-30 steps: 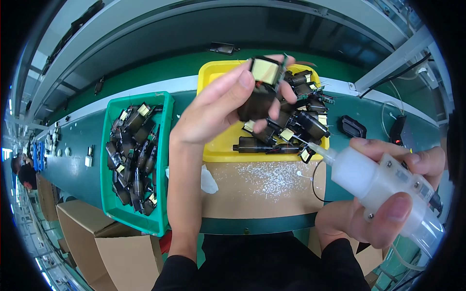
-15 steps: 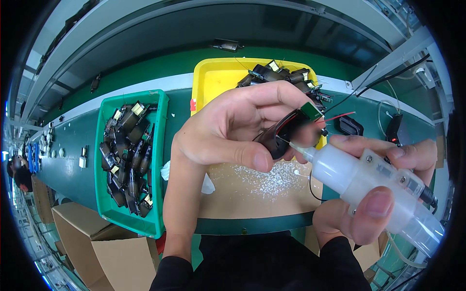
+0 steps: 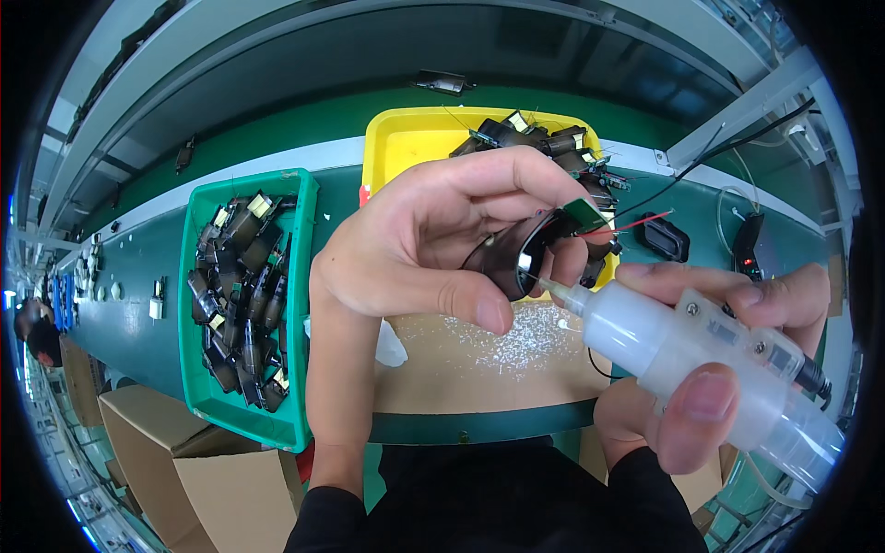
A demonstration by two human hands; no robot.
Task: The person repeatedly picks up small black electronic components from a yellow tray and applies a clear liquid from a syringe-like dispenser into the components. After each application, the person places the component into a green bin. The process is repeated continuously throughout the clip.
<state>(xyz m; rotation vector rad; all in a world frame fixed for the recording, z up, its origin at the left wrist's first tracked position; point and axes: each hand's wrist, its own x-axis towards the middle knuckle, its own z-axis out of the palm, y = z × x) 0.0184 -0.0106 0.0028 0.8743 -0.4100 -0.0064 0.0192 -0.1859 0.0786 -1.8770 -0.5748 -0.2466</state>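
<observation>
My left hand, raised over the bench, is closed round a dark brown rounded plastic housing. A small green circuit board and thin wires, one of them red, stick out from the housing's open end. In my right hand is a translucent white dispensing syringe, its barrel carrying a clamped-on switch block. The syringe's thin needle tip points up and left at the housing's open rim. Whether it touches the rim I cannot tell.
A green tray full of similar dark housings stands at the left. Behind my left hand is a yellow tray with more of them. White scraps litter a brown board. At the right lie a black case and cables; cardboard boxes stand lower left.
My left hand has turned the housing slightly, so more of its glossy rim shows. The syringe has shifted a little to the left, its needle tip now at the rim.
</observation>
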